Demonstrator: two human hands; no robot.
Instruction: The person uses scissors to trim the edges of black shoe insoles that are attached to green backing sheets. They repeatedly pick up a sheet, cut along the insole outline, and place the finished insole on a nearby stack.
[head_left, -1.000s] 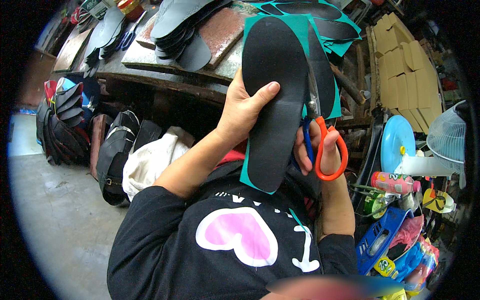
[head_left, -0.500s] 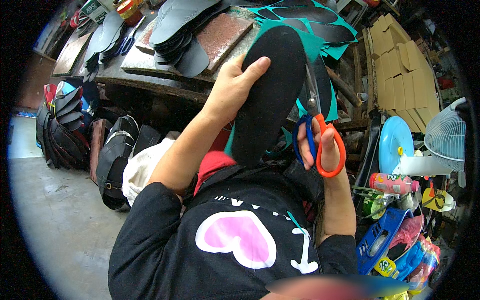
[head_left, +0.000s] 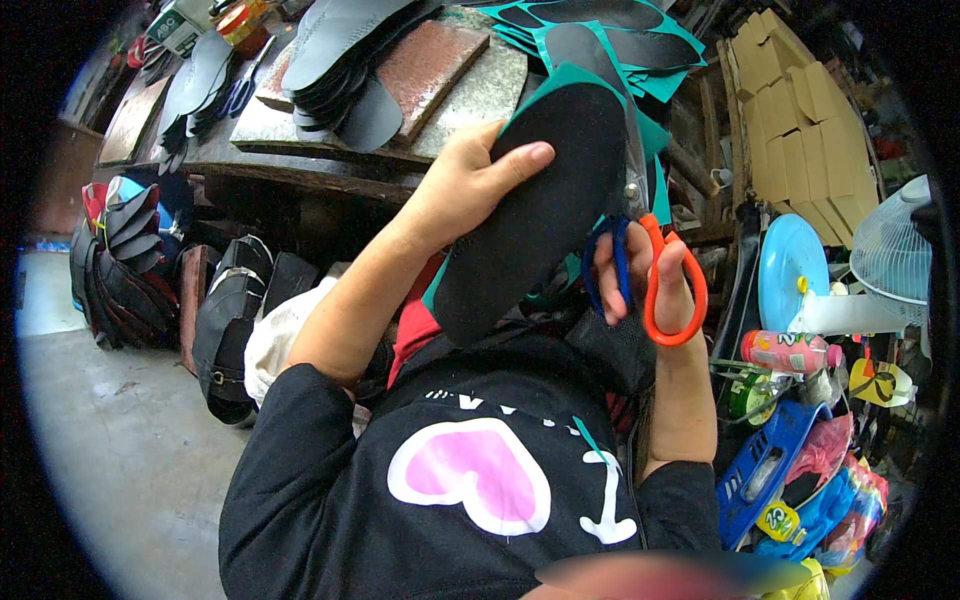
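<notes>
My left hand [head_left: 472,185] is closed around the left edge of a black shoe insole [head_left: 540,215], thumb pressed on its face. A teal sheet [head_left: 578,75] shows behind the insole and sticks out past its top and lower left edge. My right hand [head_left: 640,275] grips scissors [head_left: 633,193] with one blue and one orange handle loop, fingers in the blue loop and thumb through the orange one. The scissor blades point upward along the insole's right edge, by the teal margin; part of them is hidden.
On the workbench [head_left: 300,172] ahead lie a stack of grey insoles [head_left: 345,60], blue-handled scissors [head_left: 243,82] and teal sheets with black insole shapes [head_left: 655,50]. Cartons [head_left: 810,140], a fan [head_left: 893,250] and a pink bottle [head_left: 790,352] stand at right. Black shoe parts [head_left: 115,270] are at left.
The insole has shifted a little right and down. The scissors have moved slightly up and right along its edge, and their handle loops are farther apart.
</notes>
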